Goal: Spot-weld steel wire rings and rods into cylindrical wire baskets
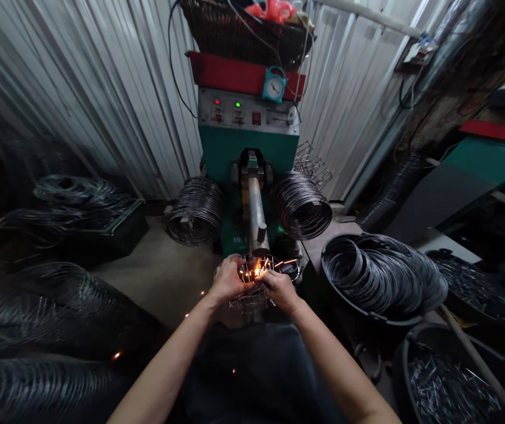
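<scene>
While sparks fly off the weld spot (258, 272), both hands are wrapped around a small wire basket frame (252, 297) right under the tip of the machine's metal arm (256, 215). Left hand (227, 281) has its fingers curled shut on the left side of the frame, right hand (281, 290) is clamped on the right side, so the frame sits squarely between the two palms with the glowing point just above and between the fingertips. The lower part of the frame hangs below both hands, over the person's dark lap.

That arm sticks out of a green welding machine (247, 147) with a red top, some indicator lights and a little teal clock (274, 86) perched on it. Bundles of wire rings hang either side of the arm, one coil on the left (194, 211) and one on the right (300, 206).

Off to the right, well apart from the hands, there's a black tub (353, 306) stacked with more wire rings, and nearer the corner a bucket of short wire pieces (451, 383). Heaps of coiled wire (49, 306) sit on the floor to the left, kinda blurry. Corrugated metal walls (102, 88) behind everything.
</scene>
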Available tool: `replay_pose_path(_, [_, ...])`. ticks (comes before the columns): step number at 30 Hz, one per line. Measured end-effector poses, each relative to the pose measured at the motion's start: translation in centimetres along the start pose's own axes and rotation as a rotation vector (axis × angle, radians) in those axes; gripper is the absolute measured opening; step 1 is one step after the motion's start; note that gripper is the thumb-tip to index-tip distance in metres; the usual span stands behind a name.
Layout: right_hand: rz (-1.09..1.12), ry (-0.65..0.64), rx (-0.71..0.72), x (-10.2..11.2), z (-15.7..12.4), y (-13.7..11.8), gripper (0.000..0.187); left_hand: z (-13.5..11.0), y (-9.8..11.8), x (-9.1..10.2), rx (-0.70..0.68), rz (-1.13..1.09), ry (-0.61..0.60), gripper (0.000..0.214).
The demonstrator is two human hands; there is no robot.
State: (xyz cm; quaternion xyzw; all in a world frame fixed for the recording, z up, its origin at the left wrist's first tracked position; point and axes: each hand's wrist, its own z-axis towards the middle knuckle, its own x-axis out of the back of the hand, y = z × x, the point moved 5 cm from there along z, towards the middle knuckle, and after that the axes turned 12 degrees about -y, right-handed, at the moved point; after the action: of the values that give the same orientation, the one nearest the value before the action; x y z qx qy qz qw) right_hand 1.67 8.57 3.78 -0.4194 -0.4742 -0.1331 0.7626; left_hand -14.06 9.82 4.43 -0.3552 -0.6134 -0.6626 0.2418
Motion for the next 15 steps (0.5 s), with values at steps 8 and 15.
replay_pose_path(8, [0.131,0.193,-0.116,0.9,-1.7,1.5,0.011,0.2,0.3,0.1,0.0,0.053,0.04,0.062])
replay_pose_path(15, [0.06,0.145,-0.194,1.9,1.3,2.1,0.01,2.7,-0.8,0.8,0.061,0.005,0.028,0.059])
